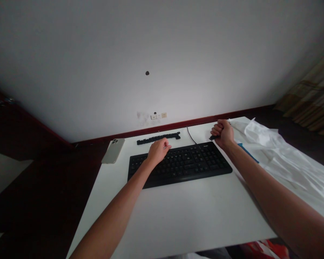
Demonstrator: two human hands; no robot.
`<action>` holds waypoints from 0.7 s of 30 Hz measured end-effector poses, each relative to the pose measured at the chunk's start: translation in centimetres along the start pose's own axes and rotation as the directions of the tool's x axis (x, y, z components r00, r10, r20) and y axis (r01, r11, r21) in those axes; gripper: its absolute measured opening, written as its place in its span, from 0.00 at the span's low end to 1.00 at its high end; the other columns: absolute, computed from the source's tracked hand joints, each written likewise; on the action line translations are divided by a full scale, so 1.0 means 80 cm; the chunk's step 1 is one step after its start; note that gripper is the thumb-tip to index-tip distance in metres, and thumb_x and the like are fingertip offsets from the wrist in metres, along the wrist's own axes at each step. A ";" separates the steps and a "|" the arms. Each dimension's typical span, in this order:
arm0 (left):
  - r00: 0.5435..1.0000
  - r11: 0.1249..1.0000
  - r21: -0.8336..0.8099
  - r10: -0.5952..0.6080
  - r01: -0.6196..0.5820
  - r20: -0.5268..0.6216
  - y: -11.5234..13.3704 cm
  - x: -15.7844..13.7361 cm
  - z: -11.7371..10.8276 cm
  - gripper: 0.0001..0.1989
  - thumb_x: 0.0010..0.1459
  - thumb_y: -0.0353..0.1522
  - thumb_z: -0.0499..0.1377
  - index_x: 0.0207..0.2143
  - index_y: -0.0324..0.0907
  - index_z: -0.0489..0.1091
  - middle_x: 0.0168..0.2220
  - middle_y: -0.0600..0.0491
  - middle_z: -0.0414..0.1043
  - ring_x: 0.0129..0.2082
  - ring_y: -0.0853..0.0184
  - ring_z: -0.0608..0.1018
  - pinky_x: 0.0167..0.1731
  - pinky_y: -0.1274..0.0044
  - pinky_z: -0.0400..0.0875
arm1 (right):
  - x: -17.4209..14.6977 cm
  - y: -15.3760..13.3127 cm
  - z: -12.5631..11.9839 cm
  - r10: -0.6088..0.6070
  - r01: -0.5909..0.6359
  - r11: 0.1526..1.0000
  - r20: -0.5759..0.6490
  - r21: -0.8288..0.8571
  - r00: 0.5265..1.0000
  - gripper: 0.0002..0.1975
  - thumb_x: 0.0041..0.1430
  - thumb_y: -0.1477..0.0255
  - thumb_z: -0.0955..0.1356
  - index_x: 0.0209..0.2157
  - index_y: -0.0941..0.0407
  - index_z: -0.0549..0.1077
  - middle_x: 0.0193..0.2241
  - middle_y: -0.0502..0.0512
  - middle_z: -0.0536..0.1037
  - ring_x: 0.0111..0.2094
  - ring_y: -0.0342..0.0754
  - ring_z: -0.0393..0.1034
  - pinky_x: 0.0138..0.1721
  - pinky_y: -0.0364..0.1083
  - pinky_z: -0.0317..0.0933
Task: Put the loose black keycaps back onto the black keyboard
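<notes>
A black keyboard lies across the white table. My left hand is over its upper left part, fingers curled in and thumb close to them; whatever they may hold is hidden. Past that hand runs a row of loose black keycaps. My right hand is closed in a fist beyond the keyboard's upper right corner. Small black pieces show under its fingers, too small to make out whether they are held or lie on the table.
A phone lies face down at the table's left edge. On the right a white plastic sheet or bag spreads out, with a blue tool on its near edge. The keyboard's cable runs to the back edge, near the wall sockets.
</notes>
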State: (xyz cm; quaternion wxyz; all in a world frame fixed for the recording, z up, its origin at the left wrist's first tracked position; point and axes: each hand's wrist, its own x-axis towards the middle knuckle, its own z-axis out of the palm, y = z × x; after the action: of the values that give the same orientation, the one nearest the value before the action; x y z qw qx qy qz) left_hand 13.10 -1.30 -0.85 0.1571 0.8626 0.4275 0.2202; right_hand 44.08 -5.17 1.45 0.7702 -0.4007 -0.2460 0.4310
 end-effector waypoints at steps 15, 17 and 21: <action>0.994 0.986 0.163 -0.051 0.034 0.100 0.005 -0.003 -0.001 0.15 0.70 0.43 0.50 0.38 0.44 0.69 0.31 0.52 0.76 0.33 0.61 0.78 0.33 0.74 0.63 | -0.091 0.023 0.090 0.141 -0.129 0.990 0.361 -0.058 0.922 0.23 0.55 0.70 0.68 0.16 0.52 0.50 0.12 0.41 0.45 0.14 0.37 0.37 0.14 0.42 0.37; 0.991 0.983 0.181 -0.054 0.031 0.123 0.007 -0.002 -0.002 0.18 0.70 0.45 0.48 0.37 0.44 0.69 0.32 0.51 0.76 0.34 0.60 0.78 0.33 0.74 0.63 | -0.104 0.030 0.099 0.165 -0.144 0.986 0.404 -0.082 0.900 0.24 0.57 0.69 0.69 0.16 0.52 0.50 0.12 0.40 0.45 0.14 0.37 0.37 0.15 0.43 0.36; 0.989 0.981 0.194 -0.053 0.025 0.141 0.008 -0.002 -0.002 0.21 0.71 0.47 0.46 0.38 0.44 0.71 0.34 0.50 0.78 0.35 0.59 0.79 0.34 0.73 0.64 | -0.122 0.040 0.112 0.181 -0.146 0.983 0.466 -0.112 0.866 0.24 0.57 0.67 0.70 0.16 0.52 0.51 0.12 0.40 0.45 0.14 0.37 0.38 0.16 0.44 0.35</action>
State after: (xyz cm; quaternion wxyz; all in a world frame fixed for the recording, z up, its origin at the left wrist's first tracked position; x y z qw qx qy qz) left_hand 13.32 -1.77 -0.45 0.1086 0.8788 0.4511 0.1113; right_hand 31.17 -8.96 3.44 0.6321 -0.3303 -0.4076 0.5702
